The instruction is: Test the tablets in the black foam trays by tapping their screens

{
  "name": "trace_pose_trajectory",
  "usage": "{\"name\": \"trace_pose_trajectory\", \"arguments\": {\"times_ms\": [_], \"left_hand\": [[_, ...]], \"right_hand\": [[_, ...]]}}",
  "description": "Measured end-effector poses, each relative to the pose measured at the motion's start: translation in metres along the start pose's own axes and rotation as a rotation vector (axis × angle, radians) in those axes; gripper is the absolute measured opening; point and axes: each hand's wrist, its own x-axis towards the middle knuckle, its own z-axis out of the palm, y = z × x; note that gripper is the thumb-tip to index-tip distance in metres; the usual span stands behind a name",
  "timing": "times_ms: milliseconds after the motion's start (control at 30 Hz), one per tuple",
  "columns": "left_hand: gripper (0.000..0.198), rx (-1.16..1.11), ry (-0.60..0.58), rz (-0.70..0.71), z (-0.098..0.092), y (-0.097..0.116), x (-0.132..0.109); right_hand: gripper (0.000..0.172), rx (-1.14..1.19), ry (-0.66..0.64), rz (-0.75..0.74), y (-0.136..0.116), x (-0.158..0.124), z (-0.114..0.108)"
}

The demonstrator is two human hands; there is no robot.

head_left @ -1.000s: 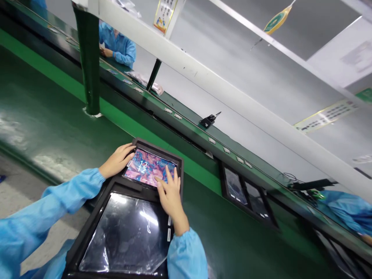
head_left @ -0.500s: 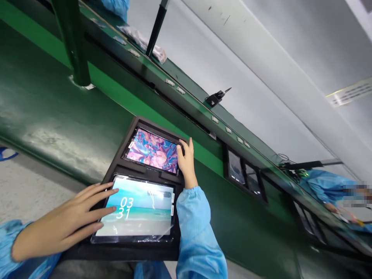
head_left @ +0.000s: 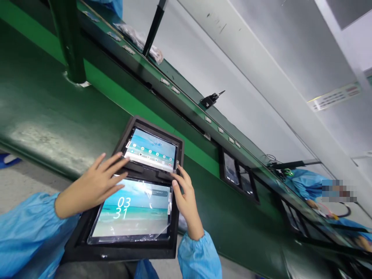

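Note:
A black tray (head_left: 116,250) lies on the green conveyor belt (head_left: 43,108) and carries two lit tablets. The near tablet (head_left: 136,215) shows a beach picture with the digits 03 31 under clear film. The far tablet (head_left: 152,149) shows a home screen with icons. My left hand (head_left: 94,186) is open, fingers spread, fingertips at the near tablet's upper left corner, below the far tablet's left end. My right hand (head_left: 186,197) is open too, its fingers touching the far tablet's near right corner and the near tablet's right edge.
A second black tray (head_left: 238,174) with dark tablets lies further right on the belt. A green post (head_left: 68,42) stands at the back left. A black clip tool (head_left: 208,100) rests on the far rail. Another person in blue (head_left: 305,184) works at the right.
The far tablet's screen changed from a pink-blue wallpaper to a home screen. My left hand moved up from the near tablet's left side; my right hand came back from the far tablet's right edge.

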Motion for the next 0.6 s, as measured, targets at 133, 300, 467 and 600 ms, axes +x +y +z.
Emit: {"name": "trace_pose_trajectory", "arguments": {"times_ms": [133, 300, 467, 600], "left_hand": [[0.048, -0.164, 0.095, -0.274, -0.002, -0.001, -0.010], [0.061, -0.450, 0.069, -0.565, 0.012, 0.026, -0.055], [0.070, -0.684, 0.035, -0.733, 0.027, 0.041, -0.095], [0.074, -0.602, -0.037, -0.634, 0.021, 0.043, -0.108]], "right_hand": [[0.036, -0.076, -0.144, -0.167, -0.023, 0.032, 0.030], [0.037, -0.131, -0.249, -0.274, -0.042, 0.079, 0.068], [0.036, -0.133, -0.283, -0.331, -0.047, 0.093, 0.077], [0.036, -0.146, -0.382, -0.395, -0.050, 0.092, 0.077]]}}
